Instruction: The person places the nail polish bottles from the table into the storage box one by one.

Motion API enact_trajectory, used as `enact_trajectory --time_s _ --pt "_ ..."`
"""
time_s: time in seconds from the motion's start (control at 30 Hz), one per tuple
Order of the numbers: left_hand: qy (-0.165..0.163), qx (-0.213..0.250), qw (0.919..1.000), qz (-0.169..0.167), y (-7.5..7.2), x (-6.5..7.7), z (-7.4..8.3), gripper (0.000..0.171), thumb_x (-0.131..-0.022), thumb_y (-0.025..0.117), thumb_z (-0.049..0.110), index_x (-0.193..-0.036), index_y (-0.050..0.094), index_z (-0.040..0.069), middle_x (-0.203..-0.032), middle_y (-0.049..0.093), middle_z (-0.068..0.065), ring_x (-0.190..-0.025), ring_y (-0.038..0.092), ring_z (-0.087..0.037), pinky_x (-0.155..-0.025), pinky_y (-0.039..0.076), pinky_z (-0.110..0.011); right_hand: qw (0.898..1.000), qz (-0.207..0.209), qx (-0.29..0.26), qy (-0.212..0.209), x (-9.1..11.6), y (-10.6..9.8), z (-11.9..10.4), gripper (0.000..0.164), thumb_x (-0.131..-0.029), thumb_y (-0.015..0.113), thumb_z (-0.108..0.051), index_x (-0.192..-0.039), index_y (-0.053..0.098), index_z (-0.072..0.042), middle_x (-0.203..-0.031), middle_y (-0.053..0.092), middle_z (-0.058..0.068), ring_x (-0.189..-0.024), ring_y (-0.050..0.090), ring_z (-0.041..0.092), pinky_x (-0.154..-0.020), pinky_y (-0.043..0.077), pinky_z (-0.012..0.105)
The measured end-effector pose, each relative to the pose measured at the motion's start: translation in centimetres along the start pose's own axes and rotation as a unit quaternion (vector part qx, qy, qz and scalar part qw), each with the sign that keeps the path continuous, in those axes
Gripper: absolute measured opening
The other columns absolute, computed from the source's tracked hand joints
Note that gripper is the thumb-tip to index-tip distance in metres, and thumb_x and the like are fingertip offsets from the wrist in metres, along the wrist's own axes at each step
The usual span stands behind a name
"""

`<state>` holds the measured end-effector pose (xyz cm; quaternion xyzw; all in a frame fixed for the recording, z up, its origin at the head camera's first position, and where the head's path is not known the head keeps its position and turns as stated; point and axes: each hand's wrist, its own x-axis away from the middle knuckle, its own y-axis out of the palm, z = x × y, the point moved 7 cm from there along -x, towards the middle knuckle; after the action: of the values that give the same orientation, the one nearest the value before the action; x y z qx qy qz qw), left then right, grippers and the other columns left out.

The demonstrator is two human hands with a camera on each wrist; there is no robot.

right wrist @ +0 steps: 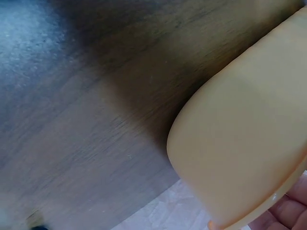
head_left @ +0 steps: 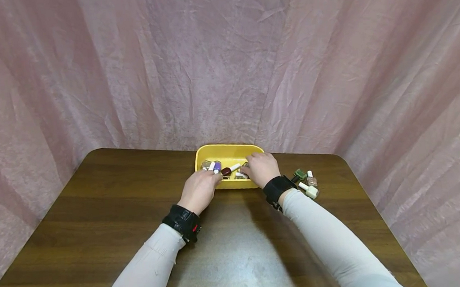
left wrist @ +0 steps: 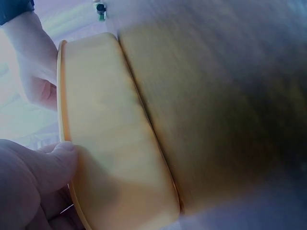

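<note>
A yellow bin (head_left: 233,185) at the table's far edge holds several nail polish bottles, among them a dark red bottle (head_left: 226,171) and a purple bottle (head_left: 217,166). My left hand (head_left: 199,188) is at the bin's front left. In the left wrist view its thumb (left wrist: 62,158) lies over the rim, with the fingers behind it on the inner side, gripping the wall. Over the right end reaches my right hand (head_left: 262,168), its fingers down among the bottles. The bin wall hides those fingertips in the right wrist view, so any hold on a bottle is unclear.
Right of the bin, on the brown wooden table (head_left: 110,225), lie a green bottle (head_left: 299,174), a pale bottle (head_left: 311,192) and a glittery bottle (head_left: 312,180) with a white cap. A pink curtain (head_left: 224,72) hangs close behind the table.
</note>
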<state>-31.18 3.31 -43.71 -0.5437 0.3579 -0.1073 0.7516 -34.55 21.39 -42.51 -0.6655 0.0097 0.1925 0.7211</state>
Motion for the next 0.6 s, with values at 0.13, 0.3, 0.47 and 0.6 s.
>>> enact_trajectory --time_s 0.13,0.3,0.47,0.6 --pt "-0.003 -0.002 1.0 0.0 0.0 0.0 0.0 0.007 -0.105 0.076 0.015 -0.104 0.082 0.012 -0.09 0.077 -0.007 -0.081 0.071 -0.03 -0.073 0.058 -0.045 1.0 0.014 -0.018 -0.004 0.4 -0.4 0.0 0.032 -0.103 0.081 -0.038 -0.108 0.077 -0.007 -0.098 0.075 0.01 -0.1 0.074 0.035 -0.103 0.055 0.051" --pt "-0.006 -0.005 1.0 -0.003 0.0 0.0 0.0 0.006 -0.104 0.077 0.014 -0.106 0.083 0.012 -0.092 0.077 -0.008 -0.082 0.072 -0.03 -0.074 0.058 -0.045 0.999 0.028 -0.033 -0.007 0.9 -0.6 0.1 0.04 -0.103 0.081 -0.038 -0.125 0.076 -0.005 -0.117 0.078 0.013 -0.118 0.072 0.038 -0.117 0.047 0.055" --pt "-0.006 0.0 1.0 -0.004 0.0 0.0 0.1 0.007 -0.104 0.077 0.013 -0.108 0.083 0.012 -0.094 0.078 -0.008 -0.084 0.072 -0.03 -0.076 0.059 -0.044 0.998 0.027 -0.048 0.0 1.6 -0.9 0.4 0.053 -0.104 0.078 -0.043 -0.141 0.072 -0.005 -0.137 0.074 0.014 -0.134 0.065 0.036 -0.124 0.04 0.054" --pt "-0.005 0.004 1.0 -0.001 -0.1 0.1 0.1 0.008 -0.104 0.077 0.013 -0.108 0.083 0.011 -0.095 0.078 -0.008 -0.086 0.073 -0.03 -0.079 0.06 -0.044 0.998 0.036 -0.057 -0.004 2.2 -1.3 0.6 0.059 -0.104 0.078 -0.045 -0.145 0.069 -0.004 -0.142 0.071 0.015 -0.139 0.062 0.037 -0.124 0.04 0.053"
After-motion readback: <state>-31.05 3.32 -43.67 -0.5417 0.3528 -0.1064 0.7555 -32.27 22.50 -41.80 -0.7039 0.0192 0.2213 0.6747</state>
